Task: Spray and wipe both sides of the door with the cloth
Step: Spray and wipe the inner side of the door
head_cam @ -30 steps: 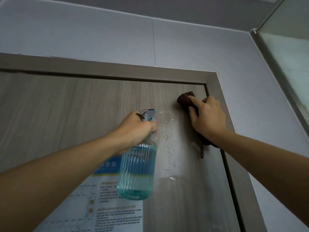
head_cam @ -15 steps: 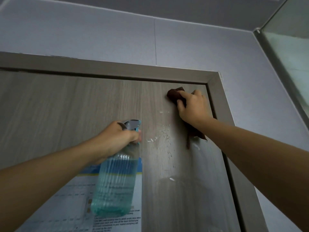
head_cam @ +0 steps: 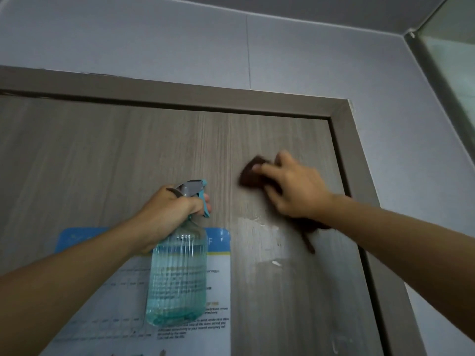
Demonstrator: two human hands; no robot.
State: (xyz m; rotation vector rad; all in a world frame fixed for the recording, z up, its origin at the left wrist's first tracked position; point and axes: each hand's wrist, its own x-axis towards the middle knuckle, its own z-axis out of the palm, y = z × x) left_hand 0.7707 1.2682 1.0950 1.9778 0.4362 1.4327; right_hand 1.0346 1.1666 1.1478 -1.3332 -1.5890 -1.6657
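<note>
The grey wood-grain door (head_cam: 128,155) fills the view, shut in its frame. My right hand (head_cam: 295,191) presses a dark brown cloth (head_cam: 250,176) flat against the door's upper right area; part of the cloth and its loop hang below my wrist. The hand is motion-blurred. My left hand (head_cam: 167,214) grips the neck of a clear ribbed spray bottle (head_cam: 177,276) holding blue liquid, one finger on its teal trigger, nozzle facing the door. Wet streaks (head_cam: 259,227) shine on the door under the cloth.
A blue-and-white printed notice (head_cam: 218,291) is stuck on the door behind the bottle. The brown door frame (head_cam: 359,176) runs along the top and right. A pale grey wall (head_cam: 180,47) lies above, and a glass panel (head_cam: 452,73) at far right.
My right hand has swept the cloth down and left from the top right corner, smearing the spray droplets. The left hand with the bottle shifted a little; the view tilted.
</note>
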